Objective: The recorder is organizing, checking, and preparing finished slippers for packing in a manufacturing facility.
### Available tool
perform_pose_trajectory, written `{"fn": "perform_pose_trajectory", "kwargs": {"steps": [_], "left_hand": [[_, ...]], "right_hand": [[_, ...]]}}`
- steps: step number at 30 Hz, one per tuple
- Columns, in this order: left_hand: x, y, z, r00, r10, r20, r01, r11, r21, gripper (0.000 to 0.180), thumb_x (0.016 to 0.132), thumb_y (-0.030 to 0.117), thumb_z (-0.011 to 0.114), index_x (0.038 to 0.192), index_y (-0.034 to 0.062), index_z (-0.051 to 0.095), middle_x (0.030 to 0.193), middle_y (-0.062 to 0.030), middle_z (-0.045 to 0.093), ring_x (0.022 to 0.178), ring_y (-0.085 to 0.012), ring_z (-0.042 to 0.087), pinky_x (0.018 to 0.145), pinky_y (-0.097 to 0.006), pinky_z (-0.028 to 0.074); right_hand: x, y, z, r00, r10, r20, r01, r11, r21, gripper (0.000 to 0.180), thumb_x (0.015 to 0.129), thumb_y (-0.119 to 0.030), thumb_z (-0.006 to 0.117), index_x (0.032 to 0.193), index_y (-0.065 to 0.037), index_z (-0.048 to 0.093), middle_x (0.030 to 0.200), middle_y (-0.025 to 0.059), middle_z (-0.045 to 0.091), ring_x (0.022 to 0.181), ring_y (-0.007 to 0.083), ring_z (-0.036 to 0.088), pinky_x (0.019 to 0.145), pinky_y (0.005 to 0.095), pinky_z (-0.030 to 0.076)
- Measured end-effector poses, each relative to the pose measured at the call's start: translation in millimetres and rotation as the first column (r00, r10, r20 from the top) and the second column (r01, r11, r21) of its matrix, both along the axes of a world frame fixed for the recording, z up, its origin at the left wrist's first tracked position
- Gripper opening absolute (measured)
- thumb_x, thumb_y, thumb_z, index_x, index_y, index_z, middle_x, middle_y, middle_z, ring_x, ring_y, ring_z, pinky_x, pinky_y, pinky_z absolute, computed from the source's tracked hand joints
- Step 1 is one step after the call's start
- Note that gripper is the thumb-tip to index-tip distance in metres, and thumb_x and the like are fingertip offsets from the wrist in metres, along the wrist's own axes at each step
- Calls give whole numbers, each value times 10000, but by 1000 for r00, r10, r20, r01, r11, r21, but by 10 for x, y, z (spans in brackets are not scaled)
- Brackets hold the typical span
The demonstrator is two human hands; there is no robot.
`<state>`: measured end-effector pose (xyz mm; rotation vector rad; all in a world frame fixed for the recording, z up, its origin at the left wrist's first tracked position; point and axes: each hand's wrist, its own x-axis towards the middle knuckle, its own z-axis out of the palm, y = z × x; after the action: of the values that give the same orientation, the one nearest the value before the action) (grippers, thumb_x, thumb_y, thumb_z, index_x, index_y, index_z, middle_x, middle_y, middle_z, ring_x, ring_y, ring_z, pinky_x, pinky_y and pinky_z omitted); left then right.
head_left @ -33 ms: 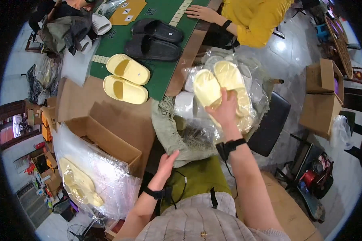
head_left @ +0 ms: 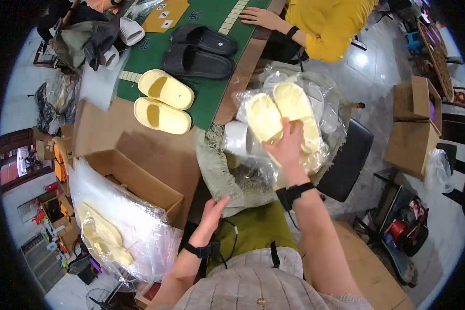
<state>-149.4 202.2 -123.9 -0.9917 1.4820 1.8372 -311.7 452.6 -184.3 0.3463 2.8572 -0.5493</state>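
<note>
My right hand [head_left: 287, 147] grips a pair of pale yellow slippers [head_left: 297, 103] in a clear plastic bag, thumb on the near side. The pair is over an open woven sack [head_left: 212, 160] with a frayed rim. Bagged white slippers [head_left: 236, 137] lie in the sack, beside and under the yellow pair. My left hand [head_left: 212, 216] is at the sack's near left edge, its fingers stretched out and nothing seen in them. Whether it touches the sack I cannot tell. Two loose yellow slippers [head_left: 163, 114] and two black slippers [head_left: 199, 62] lie on the table.
A green mat [head_left: 126, 93] covers part of the brown table. An open cardboard box [head_left: 144, 178] and a stack of clear plastic bags [head_left: 150, 248], with a bagged yellow pair on top, are at left. A person in a yellow sleeve [head_left: 323, 36] rests a hand on the table. A black stool [head_left: 354, 160] stands at right.
My right hand and the bagged yellow slippers have shifted slightly downward and toward me. My left hand stays nearly in place.
</note>
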Motion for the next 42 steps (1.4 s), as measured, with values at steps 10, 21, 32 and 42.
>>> {"fn": "perform_pose_trajectory", "kwargs": {"steps": [10, 21, 32, 42], "left_hand": [[-117, -161, 56, 911, -370, -181, 328, 918, -223, 239, 843, 69, 662, 1060, -31, 665, 965, -28, 701, 872, -107, 617, 804, -287, 498], [398, -12, -388, 988, 128, 85, -133, 990, 55, 539, 888, 68, 608, 1374, 78, 376, 1202, -79, 580, 1068, -226, 590, 831, -368, 511], [373, 419, -939, 925, -37, 379, 136, 962, -237, 653, 797, 394, 776, 1265, 20, 517, 1141, -125, 621, 978, -231, 624, 705, -377, 528], [511, 644, -506, 988, 4, 152, 36, 965, -259, 351, 773, 26, 556, 1117, -42, 586, 941, -119, 642, 772, -211, 600, 647, -346, 475]], "right_hand": [[1457, -795, -314, 825, 437, 357, -380, 898, -222, 918, 694, -448, 785, 1446, -140, 358, 1458, 265, 306, 1352, 466, 300, 1024, 577, 385], [973, -392, -356, 540, 790, 290, -122, 415, -902, 568, 790, -370, 719, 1205, 3, 612, 1036, 211, 669, 911, 278, 650, 801, 384, 505], [-997, 612, 307, 942, 217, -256, -293, 904, -311, 923, 667, -496, 811, 1427, -144, 423, 1458, 195, 402, 1352, 362, 380, 1094, 479, 326], [324, -523, 89, 631, 767, 119, -739, 640, -207, 1204, 605, -758, 695, 1537, -146, 241, 1576, 193, 200, 1472, 428, 47, 1141, 649, 9]]}}
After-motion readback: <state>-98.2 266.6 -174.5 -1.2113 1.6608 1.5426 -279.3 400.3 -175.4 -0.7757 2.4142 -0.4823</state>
